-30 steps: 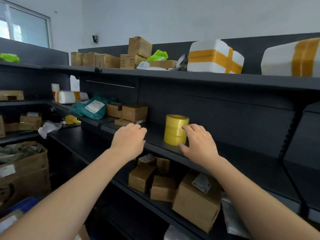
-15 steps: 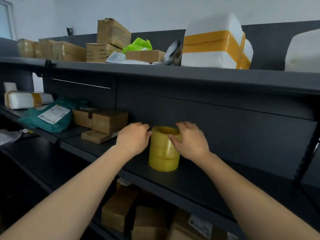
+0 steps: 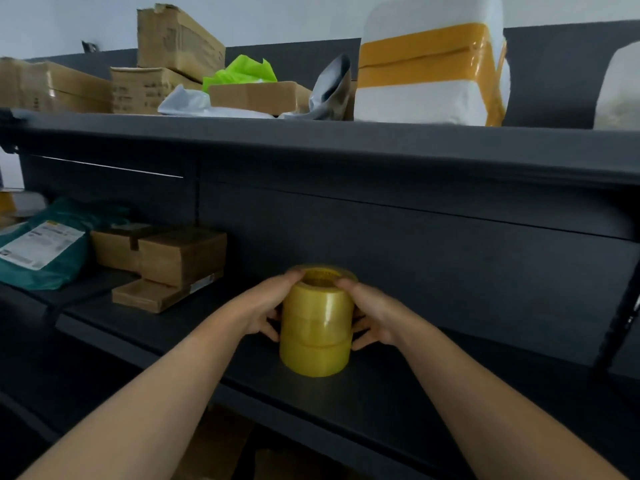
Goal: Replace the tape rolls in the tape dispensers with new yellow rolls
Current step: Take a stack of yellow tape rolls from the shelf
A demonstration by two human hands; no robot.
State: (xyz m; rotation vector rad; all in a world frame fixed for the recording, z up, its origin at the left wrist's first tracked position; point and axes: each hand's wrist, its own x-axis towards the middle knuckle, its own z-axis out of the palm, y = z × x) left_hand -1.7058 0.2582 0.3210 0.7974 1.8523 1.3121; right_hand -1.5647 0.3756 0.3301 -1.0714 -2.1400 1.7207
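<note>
**Both hands clasp the yellow stack on the shelf**

Head view. The rolls (image 3: 317, 327) stand upright as one column on the dark shelf (image 3: 214, 362), a little toward 6 o'clock from the middle of the frame and set back from the front lip. The left hand (image 3: 263, 311) wraps the column at its 9 o'clock and the right hand (image 3: 374, 315) at its 3 o'clock. Both have their fingers curled round the sides, with fingertips up at the top rim and thumbs lower on the near face. The base looks to be resting on the shelf, though whether it has come free cannot be told.

The main risk is that the column comes apart. It is held only by squeeze from the sides, and both hands sit high on it. The lowest roll could stay behind or slip out, then roll off the lip. The glossy film would make such a slip easier. A straight lift could also knock the upper shelf (image 3: 311, 140) overhanging at 12 o'clock, so drawing the stack toward 6 o'clock seems safer. The brown boxes (image 3: 173, 258) at 10 o'clock lie well apart and should not interfere.

The tape is translucent yellow with a soft sheen. Two faint seams suggest three rolls, neatly aligned, and a darker core ring shows in the open top. No dispenser is in view.
</note>
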